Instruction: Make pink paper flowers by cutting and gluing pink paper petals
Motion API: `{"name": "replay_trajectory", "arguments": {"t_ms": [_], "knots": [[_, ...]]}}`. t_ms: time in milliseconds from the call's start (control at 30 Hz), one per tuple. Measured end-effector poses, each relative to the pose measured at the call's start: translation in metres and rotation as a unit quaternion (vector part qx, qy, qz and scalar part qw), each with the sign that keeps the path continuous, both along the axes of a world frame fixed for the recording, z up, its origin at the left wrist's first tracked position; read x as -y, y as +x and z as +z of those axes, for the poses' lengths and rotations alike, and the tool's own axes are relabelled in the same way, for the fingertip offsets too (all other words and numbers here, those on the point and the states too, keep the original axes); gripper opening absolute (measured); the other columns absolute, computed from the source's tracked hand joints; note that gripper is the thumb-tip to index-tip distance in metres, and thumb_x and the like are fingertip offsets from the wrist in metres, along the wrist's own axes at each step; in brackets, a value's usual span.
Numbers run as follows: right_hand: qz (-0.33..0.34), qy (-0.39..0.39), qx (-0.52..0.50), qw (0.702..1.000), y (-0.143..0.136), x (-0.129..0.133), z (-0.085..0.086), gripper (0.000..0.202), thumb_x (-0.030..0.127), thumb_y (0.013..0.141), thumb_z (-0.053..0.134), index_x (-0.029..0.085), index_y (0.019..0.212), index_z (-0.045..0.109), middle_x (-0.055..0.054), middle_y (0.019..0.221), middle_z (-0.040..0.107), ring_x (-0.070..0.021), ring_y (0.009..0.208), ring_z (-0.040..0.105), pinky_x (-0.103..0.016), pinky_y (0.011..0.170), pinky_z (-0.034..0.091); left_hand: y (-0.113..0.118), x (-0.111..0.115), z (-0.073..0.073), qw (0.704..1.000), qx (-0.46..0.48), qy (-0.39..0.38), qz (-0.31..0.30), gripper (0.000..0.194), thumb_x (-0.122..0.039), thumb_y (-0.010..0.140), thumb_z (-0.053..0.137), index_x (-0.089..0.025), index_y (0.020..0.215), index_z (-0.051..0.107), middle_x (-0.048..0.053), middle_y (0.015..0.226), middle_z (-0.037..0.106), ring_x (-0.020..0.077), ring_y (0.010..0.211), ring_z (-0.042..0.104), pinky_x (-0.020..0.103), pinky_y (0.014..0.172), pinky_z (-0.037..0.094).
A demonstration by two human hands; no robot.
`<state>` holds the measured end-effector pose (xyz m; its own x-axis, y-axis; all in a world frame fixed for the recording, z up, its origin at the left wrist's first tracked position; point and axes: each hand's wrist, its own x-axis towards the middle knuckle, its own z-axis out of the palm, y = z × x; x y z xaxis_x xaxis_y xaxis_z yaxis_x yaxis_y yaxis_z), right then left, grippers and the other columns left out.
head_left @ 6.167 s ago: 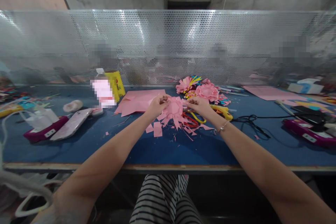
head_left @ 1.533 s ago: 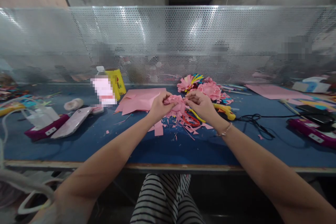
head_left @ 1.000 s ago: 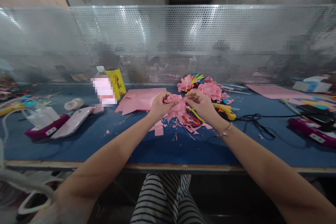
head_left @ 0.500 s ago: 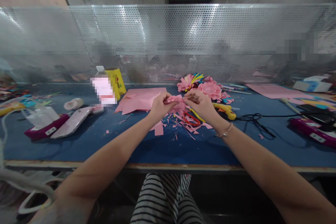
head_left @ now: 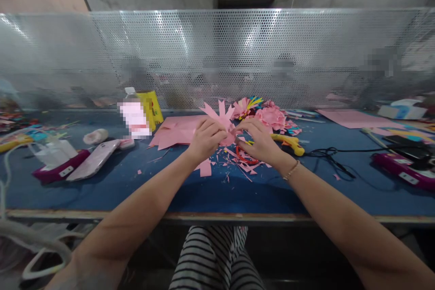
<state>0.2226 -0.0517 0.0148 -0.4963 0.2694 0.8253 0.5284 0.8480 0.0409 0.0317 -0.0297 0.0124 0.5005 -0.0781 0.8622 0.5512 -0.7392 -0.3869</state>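
A pink paper flower (head_left: pixel 222 118) with pointed strips fanning upward is held over the blue table (head_left: pixel 136 195). My left hand (head_left: pixel 208 137) has its fingers closed round the flower's left side. On the other side, my right hand (head_left: pixel 256 139) pinches its right edge between thumb and fingers. Beneath the hands lie red-handled scissors (head_left: pixel 247 159) among thin pink paper scraps (head_left: pixel 234 163). Flat pink paper sheets (head_left: pixel 176 129) lie behind my left hand. Finished-looking pink paper flowers (head_left: pixel 272 117) are piled behind my right hand.
A yellow-handled tool (head_left: pixel 292 144) lies right of my right hand, by a black cable (head_left: pixel 335 156). At left are a phone (head_left: pixel 95 161), a purple power strip (head_left: pixel 61 167), and a bottle (head_left: pixel 134 115) beside a yellow packet (head_left: pixel 151 108). A perforated metal screen (head_left: pixel 190 54) stands behind.
The pink paper has been turned, so its long pointed strips now stand up above my hands. My left hand has rolled over, with its back more in view.
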Motion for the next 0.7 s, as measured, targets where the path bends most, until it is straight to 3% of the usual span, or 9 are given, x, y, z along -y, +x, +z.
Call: {"name": "replay_trajectory", "arguments": {"t_ms": [333, 533, 700], "knots": [[-0.003, 0.033, 0.050, 0.998, 0.0028, -0.0050, -0.0032, 0.024, 0.013, 0.075, 0.047, 0.019, 0.098, 0.052, -0.007, 0.095, 0.052, -0.0173, 0.094, 0.046, -0.036, 0.083, 0.041, 0.0016, 0.0013, -0.0023, 1.000, 0.002, -0.014, -0.003, 0.018, -0.009, 0.076, 0.043, -0.020, 0.067, 0.054, -0.001, 0.073, 0.060, 0.0117, 0.074, 0.045, 0.029, 0.072, 0.034], [0.014, 0.016, 0.050, 0.999, 0.0041, -0.0080, -0.0046, 0.026, 0.009, 0.074, 0.045, 0.020, 0.097, 0.053, -0.006, 0.094, 0.052, -0.0167, 0.093, 0.047, -0.036, 0.080, 0.043, 0.0038, -0.0001, -0.0056, 0.997, 0.018, -0.069, -0.019, 0.016, -0.009, 0.075, 0.044, -0.018, 0.066, 0.054, 0.001, 0.072, 0.059, 0.0114, 0.073, 0.046, 0.027, 0.071, 0.035], [0.019, -0.005, 0.035, 0.999, 0.0022, -0.0063, -0.0049, 0.027, 0.006, 0.069, 0.047, 0.020, 0.092, 0.052, -0.006, 0.092, 0.051, -0.0171, 0.092, 0.047, -0.037, 0.080, 0.042, 0.0044, 0.0013, -0.0050, 0.998, 0.003, -0.055, -0.016, 0.016, -0.009, 0.075, 0.044, -0.018, 0.068, 0.055, 0.001, 0.073, 0.059, 0.0119, 0.073, 0.045, 0.028, 0.071, 0.035]]}}
